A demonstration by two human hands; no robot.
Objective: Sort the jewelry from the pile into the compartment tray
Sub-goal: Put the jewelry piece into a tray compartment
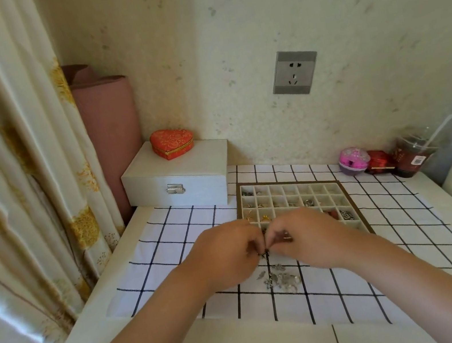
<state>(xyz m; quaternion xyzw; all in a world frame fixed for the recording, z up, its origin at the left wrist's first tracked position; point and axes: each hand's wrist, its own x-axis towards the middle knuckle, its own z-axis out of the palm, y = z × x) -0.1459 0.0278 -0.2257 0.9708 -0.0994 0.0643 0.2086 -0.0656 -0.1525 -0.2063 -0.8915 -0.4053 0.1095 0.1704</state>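
A compartment tray (346, 191) with a brown rim lies on the checked cloth, and several of its cells hold gold, silver and red pieces. A small pile of silver jewelry (282, 277) lies on the cloth just in front of it. My left hand (227, 254) and my right hand (306, 237) meet fingertip to fingertip above the pile, near the tray's front left corner. Both pinch one small dark piece of jewelry (266, 250) between them; its shape is too small to tell. The hands hide the tray's near left cells.
A white jewelry box (178, 179) with a red heart-shaped box (173, 143) on top stands at the back left. A pink round box (354, 162), a red box (380, 163) and a plastic cup (415, 153) stand at the back right. A curtain (8, 179) hangs along the left.
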